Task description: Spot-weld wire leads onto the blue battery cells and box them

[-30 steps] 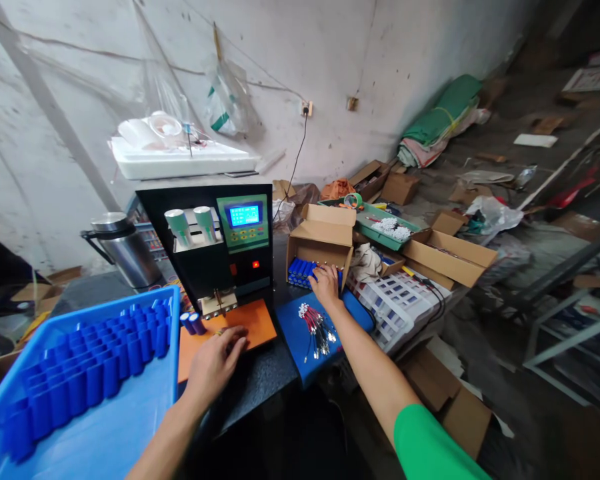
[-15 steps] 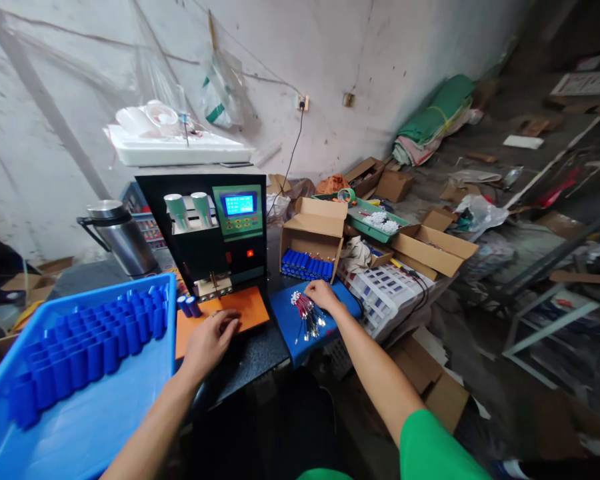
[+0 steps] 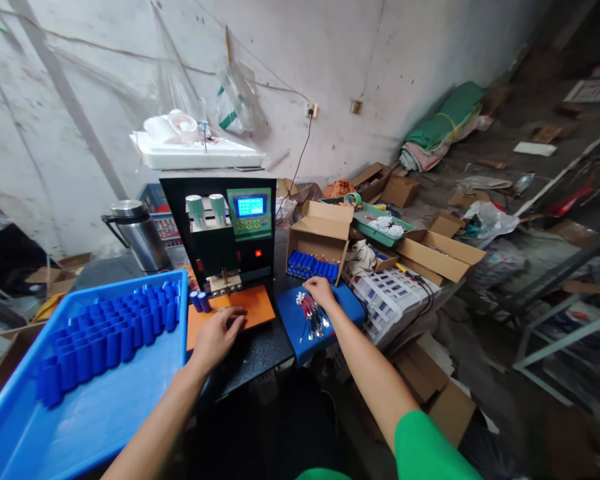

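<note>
My left hand lies flat with fingers stretched on the front edge of an orange pad, below the black spot welder. Two blue cells stand at the pad's far left corner. My right hand is curled, palm down, on a blue pad, its fingertips at the white-tipped ends of a bundle of red wires. What the fingers hold is hidden. Just beyond that hand an open cardboard box holds a row of blue cells.
A big blue tray with several upright blue cells fills the left. A steel kettle stands behind it. Right of the blue pad are a white crate, more cardboard boxes and a green tray.
My right hand has come back from the cardboard box of blue cells to the blue pad beside the wires. My left hand has stayed on the orange pad.
</note>
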Demonstrator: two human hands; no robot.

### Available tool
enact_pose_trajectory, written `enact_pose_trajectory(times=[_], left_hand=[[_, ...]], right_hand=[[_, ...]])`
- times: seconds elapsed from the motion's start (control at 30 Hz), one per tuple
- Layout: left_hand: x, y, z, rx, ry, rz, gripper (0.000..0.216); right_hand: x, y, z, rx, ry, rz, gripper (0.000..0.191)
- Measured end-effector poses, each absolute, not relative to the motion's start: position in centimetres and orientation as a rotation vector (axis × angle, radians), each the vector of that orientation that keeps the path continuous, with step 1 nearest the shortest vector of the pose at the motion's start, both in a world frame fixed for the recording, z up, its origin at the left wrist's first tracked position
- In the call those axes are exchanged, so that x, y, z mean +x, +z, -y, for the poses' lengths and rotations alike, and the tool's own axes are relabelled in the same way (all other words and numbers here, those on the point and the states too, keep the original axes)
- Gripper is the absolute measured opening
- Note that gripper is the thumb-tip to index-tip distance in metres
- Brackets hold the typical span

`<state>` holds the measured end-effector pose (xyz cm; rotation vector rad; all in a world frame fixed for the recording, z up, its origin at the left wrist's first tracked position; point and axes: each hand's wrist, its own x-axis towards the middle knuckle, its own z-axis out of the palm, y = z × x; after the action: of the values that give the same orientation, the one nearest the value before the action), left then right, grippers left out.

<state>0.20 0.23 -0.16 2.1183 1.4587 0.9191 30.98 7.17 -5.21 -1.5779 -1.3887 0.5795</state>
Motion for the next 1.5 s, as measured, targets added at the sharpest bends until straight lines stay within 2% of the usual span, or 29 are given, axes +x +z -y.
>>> enact_pose_trajectory(times=[0.27, 0.47, 0.8, 1.07, 1.33, 1.5], left_hand=[[0.2, -0.9, -0.4, 2.022, 1.007, -1.391, 0.039], [0.9, -0.2, 1.0, 1.925, 1.188, -1.250, 0.036], [0.5, -1.1, 1.4, 1.884, 1.115, -1.278, 0.029], [0.5, -0.9, 1.2, 1.836, 1.146, -1.328, 0.026], [0.8, -1.2, 1.2, 1.796, 1.167, -1.310, 0.025], [1.0, -0.2, 2.3, 1.802, 1.171, -1.444, 0.023]], right_hand=[[30.0, 0.4, -5.2, -1.040, 0.877, 0.959, 0.025], [23.3, 1.9, -3.6, -0.790, 1.135, 0.774, 0.029], [12.6, -1.0, -1.7, -0.848, 1.200, 0.682, 0.032], [13.1, -1.2, -1.7, -0.899, 1.195, 0.781, 0.036], [14.8, -1.8, -0.8, -0.883, 1.349, 1.194, 0.031], [15.1, -2.0, -0.6, -0.936, 1.321, 1.152, 0.028]])
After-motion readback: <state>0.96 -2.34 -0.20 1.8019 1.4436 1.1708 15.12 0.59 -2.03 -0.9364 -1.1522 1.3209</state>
